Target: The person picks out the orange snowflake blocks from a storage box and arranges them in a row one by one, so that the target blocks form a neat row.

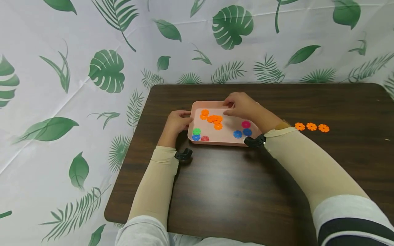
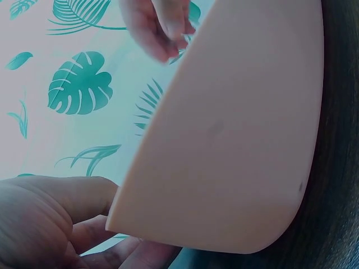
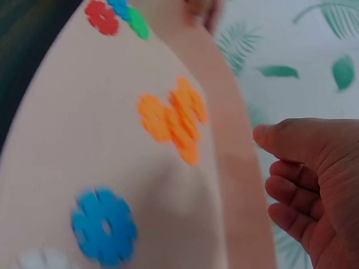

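Note:
A shallow pink tray (image 1: 220, 140) lies on the table with flower-shaped plastic discs inside. Its left end is gripped by my left hand (image 1: 176, 123), thumb at the rim; in the left wrist view, the tray's wall (image 2: 224, 140) partly hides the fingers. Over the tray's far side hovers my right hand (image 1: 243, 106), thumb and fingers apart, with nothing seen between them. Orange discs (image 1: 214, 119) cluster near its thumb. Green (image 1: 196, 131), red (image 1: 205, 138) and blue discs (image 1: 237, 134) lie nearer the front, with a pink disc (image 1: 246, 124) at the right.
Three orange discs (image 1: 311, 126) sit in a row on the dark wooden table (image 1: 221, 191), right of the tray. A leaf-patterned cloth (image 1: 197, 41) hangs behind the table and along its left side. Black straps with mounts (image 1: 184, 154) circle both wrists.

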The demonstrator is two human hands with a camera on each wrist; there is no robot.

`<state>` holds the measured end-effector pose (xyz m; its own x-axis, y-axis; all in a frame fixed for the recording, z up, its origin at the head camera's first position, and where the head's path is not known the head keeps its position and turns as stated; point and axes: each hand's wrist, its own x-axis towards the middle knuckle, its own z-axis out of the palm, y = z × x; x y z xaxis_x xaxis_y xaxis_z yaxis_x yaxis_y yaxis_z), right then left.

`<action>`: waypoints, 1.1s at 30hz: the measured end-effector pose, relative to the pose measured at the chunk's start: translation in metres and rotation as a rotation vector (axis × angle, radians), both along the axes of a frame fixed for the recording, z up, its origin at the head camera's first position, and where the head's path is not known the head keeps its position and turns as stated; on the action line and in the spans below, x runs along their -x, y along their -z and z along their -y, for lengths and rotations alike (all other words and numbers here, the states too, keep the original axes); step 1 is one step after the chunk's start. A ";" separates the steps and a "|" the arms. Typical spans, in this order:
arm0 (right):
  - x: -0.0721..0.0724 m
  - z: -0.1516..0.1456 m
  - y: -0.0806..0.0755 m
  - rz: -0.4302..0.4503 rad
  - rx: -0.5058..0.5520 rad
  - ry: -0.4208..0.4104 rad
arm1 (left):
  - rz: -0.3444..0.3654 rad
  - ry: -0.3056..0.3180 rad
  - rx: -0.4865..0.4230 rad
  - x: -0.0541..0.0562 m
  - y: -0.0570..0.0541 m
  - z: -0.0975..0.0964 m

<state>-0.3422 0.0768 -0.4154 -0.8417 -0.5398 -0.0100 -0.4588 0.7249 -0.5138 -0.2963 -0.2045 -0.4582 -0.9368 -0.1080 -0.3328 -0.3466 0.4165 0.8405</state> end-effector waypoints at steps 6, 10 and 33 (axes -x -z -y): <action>0.003 0.034 0.014 0.067 -0.080 -0.041 | -0.001 0.007 0.010 0.001 0.001 0.000; 0.009 0.048 0.027 0.057 -0.113 -0.084 | 0.000 0.008 0.002 0.001 0.001 0.001; 0.006 0.065 0.037 -0.058 -0.239 -0.148 | -0.005 0.016 0.007 -0.004 -0.002 0.001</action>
